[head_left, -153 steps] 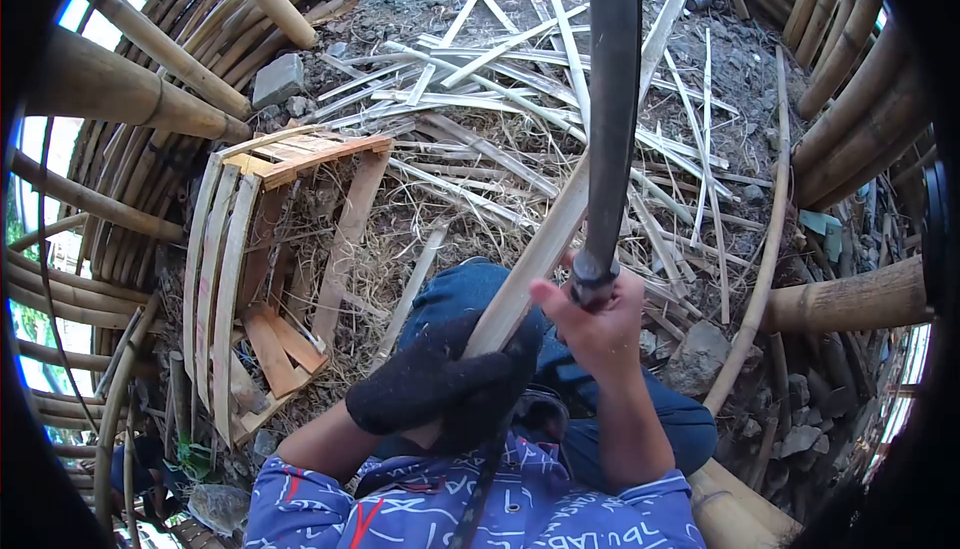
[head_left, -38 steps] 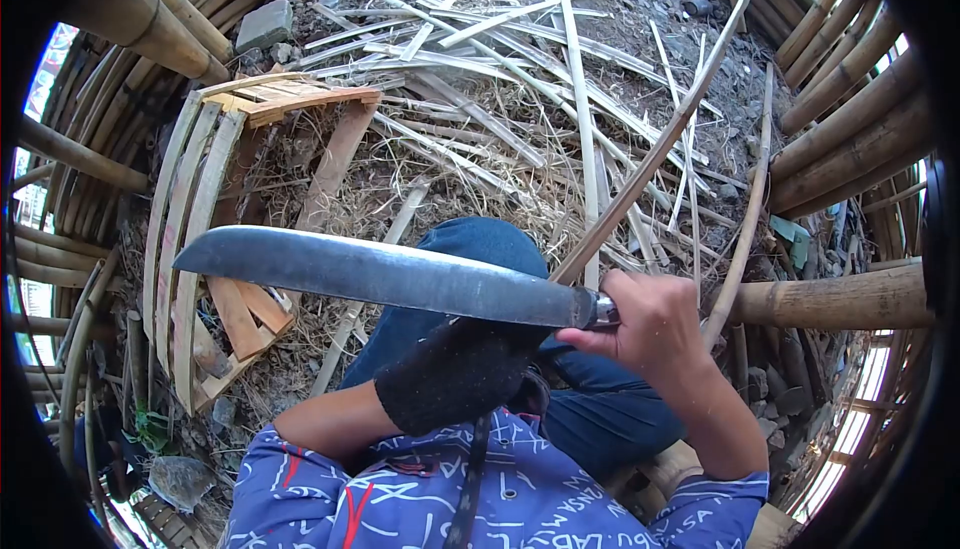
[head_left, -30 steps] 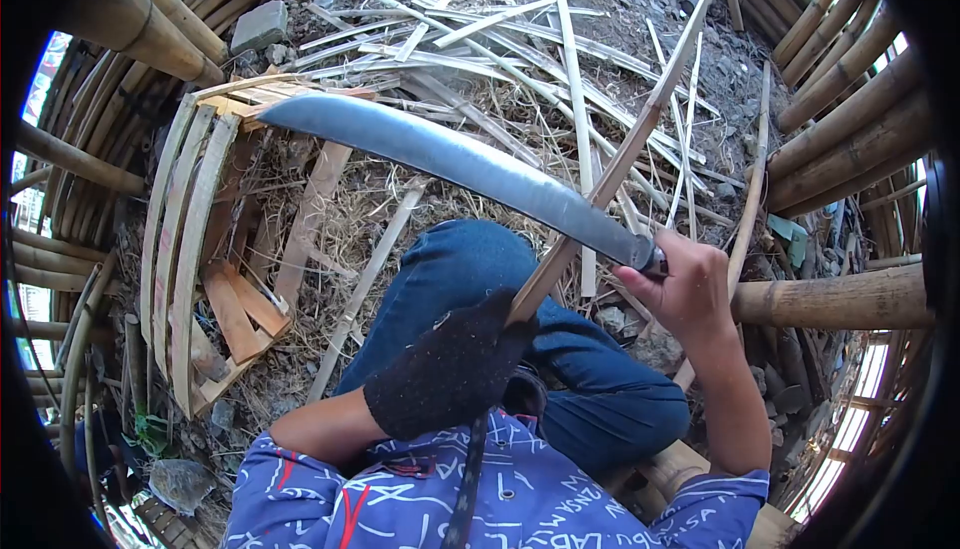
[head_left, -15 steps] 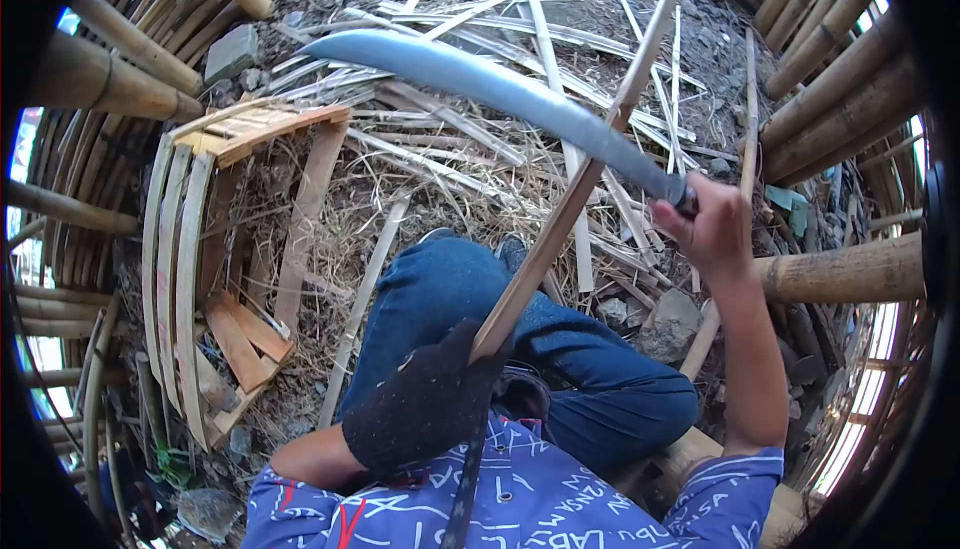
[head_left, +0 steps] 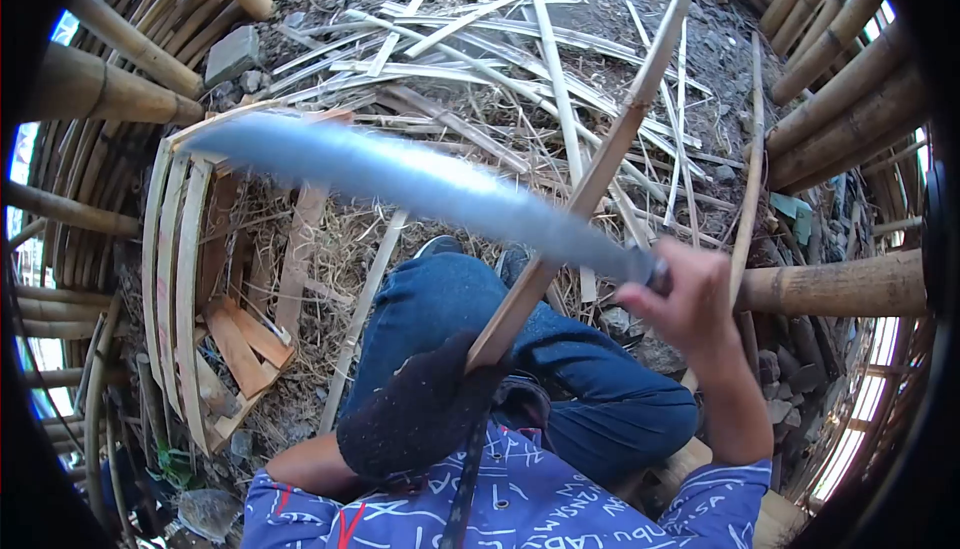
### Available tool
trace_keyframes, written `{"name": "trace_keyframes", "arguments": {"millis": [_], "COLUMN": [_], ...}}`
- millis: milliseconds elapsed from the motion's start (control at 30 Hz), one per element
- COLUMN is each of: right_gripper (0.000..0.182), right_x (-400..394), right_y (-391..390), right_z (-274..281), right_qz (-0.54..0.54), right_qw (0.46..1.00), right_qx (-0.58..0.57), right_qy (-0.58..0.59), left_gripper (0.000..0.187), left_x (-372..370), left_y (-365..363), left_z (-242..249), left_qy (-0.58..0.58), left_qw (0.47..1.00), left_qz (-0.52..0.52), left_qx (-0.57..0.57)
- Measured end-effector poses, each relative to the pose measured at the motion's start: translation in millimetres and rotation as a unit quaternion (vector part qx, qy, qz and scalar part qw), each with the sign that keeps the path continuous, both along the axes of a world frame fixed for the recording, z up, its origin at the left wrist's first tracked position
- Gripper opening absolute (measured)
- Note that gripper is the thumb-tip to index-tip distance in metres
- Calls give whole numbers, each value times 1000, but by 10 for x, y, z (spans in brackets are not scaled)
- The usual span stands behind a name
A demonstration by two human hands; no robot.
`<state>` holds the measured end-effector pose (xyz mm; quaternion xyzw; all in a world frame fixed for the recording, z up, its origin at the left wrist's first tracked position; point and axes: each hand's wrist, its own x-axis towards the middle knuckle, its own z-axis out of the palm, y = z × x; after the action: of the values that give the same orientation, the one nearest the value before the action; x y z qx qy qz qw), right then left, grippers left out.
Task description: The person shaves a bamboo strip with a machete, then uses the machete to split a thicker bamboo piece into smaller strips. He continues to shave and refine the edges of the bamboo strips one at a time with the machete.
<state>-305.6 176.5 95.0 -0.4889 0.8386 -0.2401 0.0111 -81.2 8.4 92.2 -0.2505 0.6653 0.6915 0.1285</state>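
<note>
My left hand (head_left: 415, 399), in a dark speckled glove, is closed round the lower end of a long bamboo strip (head_left: 615, 144) that slants up to the right. My bare right hand (head_left: 690, 294) grips the dark handle of a long curved blade (head_left: 400, 174), blurred by motion. The blade lies across the strip and points to the upper left, over a slatted wooden crate (head_left: 180, 279). Both hands are above my bent legs in blue jeans.
Several pale bamboo strips (head_left: 550, 59) lie criss-crossed on the ground with shavings. Thick bamboo poles (head_left: 120, 84) jut in from the left, and one pole (head_left: 840, 286) from the right. A grey block (head_left: 232, 54) sits at the upper left.
My right hand has moved down and left with the blade, which has slid down along the strip. My left hand has barely moved, still holding the strip.
</note>
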Motion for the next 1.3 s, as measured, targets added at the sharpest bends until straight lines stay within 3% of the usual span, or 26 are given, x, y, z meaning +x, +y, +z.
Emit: {"name": "trace_keyframes", "arguments": {"millis": [100, 167, 200, 267, 400, 467, 567, 667, 700, 767, 800, 933, 1000, 1033, 1167, 1300], "right_gripper": [62, 61, 61, 61, 62, 63, 66, 66, 65, 62, 62, 62, 63, 64, 66, 67], "right_x": [394, 555, 617, 668, 640, 521, 227, 175, 225, 372, 463, 710, 698, 694, 623, 566], "right_y": [-133, -186, -203, -208, -191, -153, -45, -19, -16, -11, -16, 4, -28, -28, -7, -12], "right_z": [136, 171, 185, 190, 131, 91, -19, -3, 35, 129, 154, 115, 111, 85, 25, -4], "right_qz": [67, 95, 103, 114, 108, 83, 26, 5, -9, -8, -7, 84, 80, 81, 96, 107], "right_qw": [997, 995, 994, 992, 991, 991, 995, 996, 999, 995, 995, 993, 994, 994, 994, 993], "right_qx": [23, 34, 44, 53, 57, 60, 48, 42, 38, 55, 56, 64, 65, 67, 46, 21], "right_qy": [-4, -3, 10, 23, 51, 85, 81, 74, 13, -82, -84, -46, -23, -2, 22, 50], "left_gripper": [23, 26, 26, 30, 26, 24, 22, 20, 20, 18, 18, 22, 22, 23, 24, 27], "left_x": [-38, -77, -45, 21, 50, 46, 51, 21, 5, -16, -27, 0, 74, 96, 139, 182], "left_y": [64, 80, 80, 68, 117, 134, 174, 163, 161, 174, 163, 154, 190, 206, 202, 220], "left_z": [-70, -49, -80, -179, -154, -148, -54, -91, -65, -5, -16, -101, -232, -264, -219, -254], "left_qy": [18, 157, 155, 269, 293, 268, 241, 265, 267, 126, 123, 203, 220, 225, 199, 213], "left_qw": [999, 953, 953, 813, 804, 864, 883, 861, 860, 967, 968, 917, 832, 813, 831, 777], "left_qz": [11, -143, -142, -219, -185, -134, -113, -122, -123, -70, -70, -167, -206, -207, -232, -252], "left_qx": [25, -217, -216, -468, -484, -406, -385, -416, -418, -210, -209, -301, -466, -496, -466, -536]}}
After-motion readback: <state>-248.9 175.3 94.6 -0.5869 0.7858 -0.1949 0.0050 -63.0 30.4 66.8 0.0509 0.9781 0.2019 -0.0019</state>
